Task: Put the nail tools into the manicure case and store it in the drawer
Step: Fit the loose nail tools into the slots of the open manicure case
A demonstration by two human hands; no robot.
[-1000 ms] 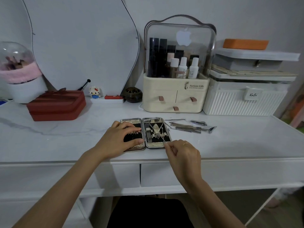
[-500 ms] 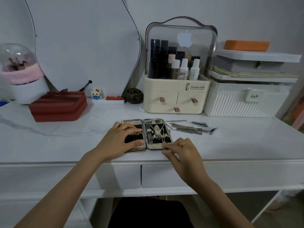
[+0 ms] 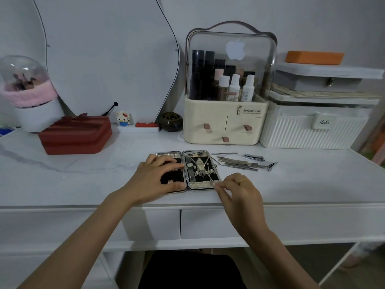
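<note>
Right hand (image 3: 239,191) pinching a thin metal tool (image 3: 211,180) at the near right corner of the open manicure case (image 3: 203,185), flat at the desk's (image 3: 83,184) front edge; left hand (image 3: 155,178) spread over the left half, pressing it steady. Loose tools (image 3: 239,162) lying just right of the case. Likely risks: tool missing its loop, case nudged off the edge. Drawer (image 3: 260,221) below shut.

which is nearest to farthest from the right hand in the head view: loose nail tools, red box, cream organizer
From the right hand:
1. Loose nail tools, just beyond it, slightly right.
2. Cream organizer, behind, at the desk's back.
3. Red box, far left.
</note>
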